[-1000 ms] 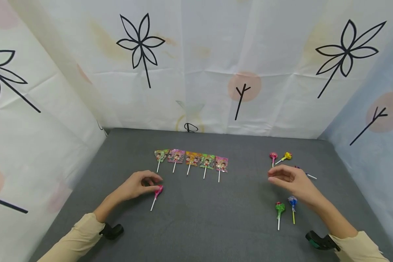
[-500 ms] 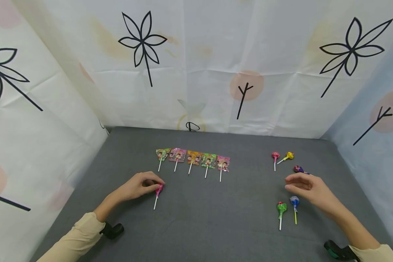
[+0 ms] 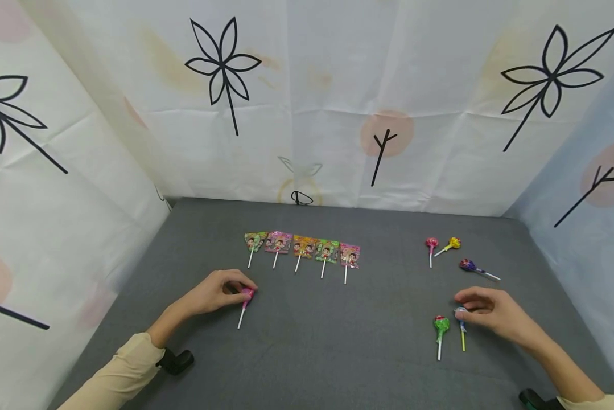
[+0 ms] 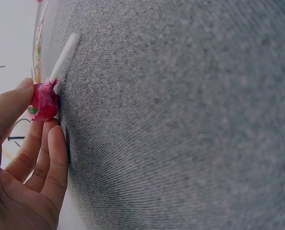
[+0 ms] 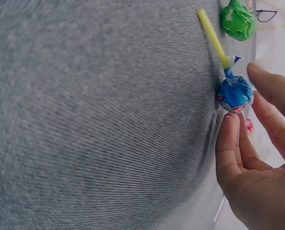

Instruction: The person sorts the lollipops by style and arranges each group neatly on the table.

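Observation:
My left hand (image 3: 219, 293) pinches the head of a pink lollipop (image 4: 45, 103) between thumb and fingers, low over the grey cloth. Its white stick (image 4: 63, 58) points back toward me in the head view. On the other side, my right hand (image 3: 503, 314) reaches around the head of a blue lollipop (image 5: 235, 92) with a yellow stick (image 5: 211, 36). In the right wrist view the fingertips are right at the candy, while the thumb (image 5: 264, 79) stands apart from it. A green lollipop (image 3: 441, 324) lies just left of the blue one.
Several flat-wrapped lollipops form a row at the back, among them an orange one (image 3: 304, 246). At back right lie a pink-red lollipop (image 3: 431, 243), a yellow one (image 3: 454, 243) and a dark purple one (image 3: 468, 265). Patterned white curtains (image 3: 327, 85) border the grey table (image 3: 337, 353).
My right hand has moved right and toward me, from beside the back-right lollipops to the blue one, uncovering the purple one. My left hand stays nearly in place, with the pink lollipop's stick shifting slightly.

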Available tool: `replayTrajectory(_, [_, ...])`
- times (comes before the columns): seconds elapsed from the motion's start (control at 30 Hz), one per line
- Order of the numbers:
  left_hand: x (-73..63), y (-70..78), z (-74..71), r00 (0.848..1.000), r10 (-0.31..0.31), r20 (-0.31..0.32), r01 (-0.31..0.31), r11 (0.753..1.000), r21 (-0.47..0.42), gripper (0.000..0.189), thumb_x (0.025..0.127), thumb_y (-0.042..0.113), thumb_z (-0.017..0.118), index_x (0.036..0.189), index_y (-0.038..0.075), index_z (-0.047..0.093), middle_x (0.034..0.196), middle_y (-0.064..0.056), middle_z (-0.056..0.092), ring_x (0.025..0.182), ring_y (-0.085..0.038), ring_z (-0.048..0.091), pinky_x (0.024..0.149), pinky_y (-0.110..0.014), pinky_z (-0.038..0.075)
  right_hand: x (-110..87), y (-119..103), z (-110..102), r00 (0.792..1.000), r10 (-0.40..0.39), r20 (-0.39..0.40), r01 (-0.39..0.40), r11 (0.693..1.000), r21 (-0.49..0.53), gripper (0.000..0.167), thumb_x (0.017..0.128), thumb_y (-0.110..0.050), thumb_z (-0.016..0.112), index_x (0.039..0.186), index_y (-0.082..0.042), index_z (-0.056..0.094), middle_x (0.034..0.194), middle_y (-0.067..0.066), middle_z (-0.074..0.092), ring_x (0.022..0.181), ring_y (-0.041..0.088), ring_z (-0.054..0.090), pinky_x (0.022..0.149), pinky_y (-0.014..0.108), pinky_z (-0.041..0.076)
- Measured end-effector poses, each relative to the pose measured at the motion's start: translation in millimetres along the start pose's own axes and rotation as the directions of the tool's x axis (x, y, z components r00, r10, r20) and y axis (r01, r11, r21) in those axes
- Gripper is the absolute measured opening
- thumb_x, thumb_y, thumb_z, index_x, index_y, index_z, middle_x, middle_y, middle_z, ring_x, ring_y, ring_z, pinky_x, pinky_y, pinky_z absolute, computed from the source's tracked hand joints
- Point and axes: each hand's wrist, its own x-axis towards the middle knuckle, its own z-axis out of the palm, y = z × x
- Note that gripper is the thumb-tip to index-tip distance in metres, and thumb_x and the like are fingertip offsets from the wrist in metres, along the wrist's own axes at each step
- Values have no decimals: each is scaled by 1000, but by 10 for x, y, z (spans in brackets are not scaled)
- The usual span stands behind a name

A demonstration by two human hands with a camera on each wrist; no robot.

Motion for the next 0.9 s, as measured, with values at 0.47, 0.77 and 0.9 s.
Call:
replayTrajectory(0.47, [-15,14,23,999,-36,-16,36,999,-13,22,95,19,76,116,12,76,106,7,68,88,-14,64,73,-30,54,1,25,-21,998,17,63,-21,998,53,28,94,-4,73,117,10,65,109,18,69,91,7,67,71,26,55])
replayTrajectory(0.77, [-24,15,34,999,-28,-26,28,1000,-13,23,94,18,76,116,11,75,107,6,68,89,-13,65,72,-31,55,21,-91,-56,998,46,-33,-45,998,31,28,97,-11,72,119,6,67,114,15,68,100,6,66,77,22,53])
replayTrajectory(0.9, [-27,-3,42,999,-17,-35,17,1000,-9,23,94,17,77,116,11,75,107,5,68,89,-13,65,71,-31,55,89,-179,-3,998,46,-49,-44,997,57,30,99,-14,70,122,5,67,118,18,66,103,5,64,80,20,51])
